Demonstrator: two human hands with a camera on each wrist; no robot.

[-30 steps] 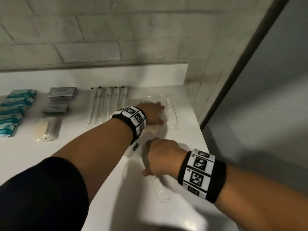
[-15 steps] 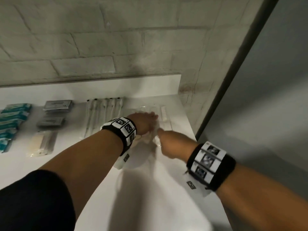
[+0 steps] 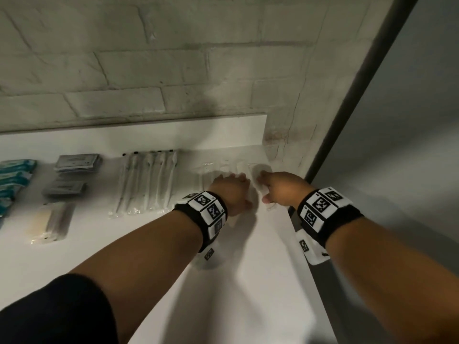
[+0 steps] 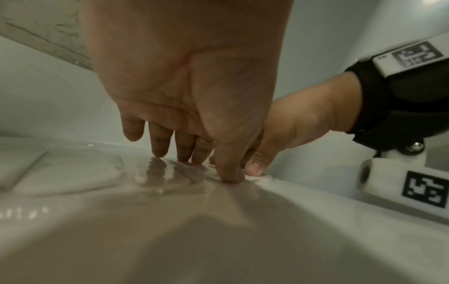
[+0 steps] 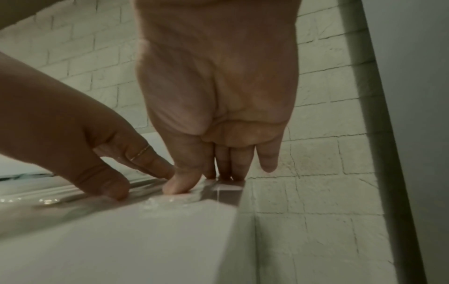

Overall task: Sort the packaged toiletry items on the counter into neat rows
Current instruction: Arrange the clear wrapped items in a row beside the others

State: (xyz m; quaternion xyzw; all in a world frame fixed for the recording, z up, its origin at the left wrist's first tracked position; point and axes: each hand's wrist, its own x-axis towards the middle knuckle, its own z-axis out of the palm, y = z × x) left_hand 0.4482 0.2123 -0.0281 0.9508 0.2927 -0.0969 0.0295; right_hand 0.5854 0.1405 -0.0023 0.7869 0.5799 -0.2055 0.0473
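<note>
Several clear flat packets (image 3: 218, 167) lie side by side at the back right corner of the white counter (image 3: 248, 281). My left hand (image 3: 231, 187) rests on them with straight fingers, its fingertips (image 4: 157, 153) and thumb touching the film. Right beside it, my right hand (image 3: 280, 187) presses a long clear packet (image 3: 258, 170) down at the counter's right edge. In the right wrist view its fingers (image 5: 238, 173) are straight and the thumb lies flat on the packet (image 5: 226, 187). The two hands nearly touch.
To the left lie a row of wrapped toothbrushes (image 3: 146, 182), grey sachets (image 3: 77, 162), teal packets (image 3: 15, 170) and a cream bar in a clear wrap (image 3: 49, 219). A brick wall (image 3: 285, 120) closes the back and right. The counter's right edge (image 3: 305, 247) drops off.
My right hand has carried a long clear packet from the counter's front to the back right corner, next to the left hand. The left hand has stayed on the clear packets.
</note>
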